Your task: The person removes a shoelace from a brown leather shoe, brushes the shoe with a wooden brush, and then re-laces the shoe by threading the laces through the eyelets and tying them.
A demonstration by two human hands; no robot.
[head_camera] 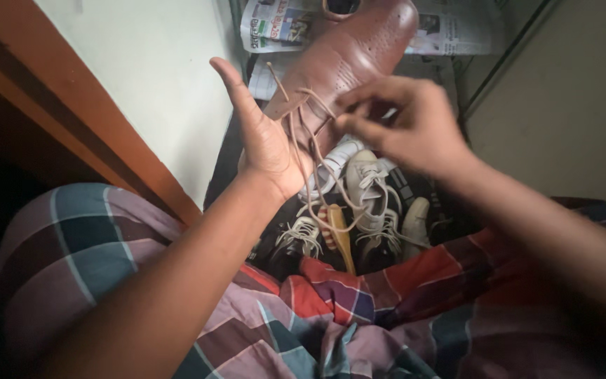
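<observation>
My left hand (264,137) holds a brown perforated leather shoe (359,49) from underneath, thumb raised, toe pointing away from me. My right hand (408,123) pinches the shoe's tan lace (317,98) near the eyelets with its fingertips. Loose ends of the lace hang down in loops below the shoe. The far side of the shoe and my left fingers are hidden behind it.
Several white and pale lace-up shoes (369,189) lie on the floor below, with a wooden-handled brush (339,235) among them. Newspaper sheets (457,28) lie at the top. A checked cloth (331,316) covers my lap. A wooden frame (78,112) and pale wall stand left.
</observation>
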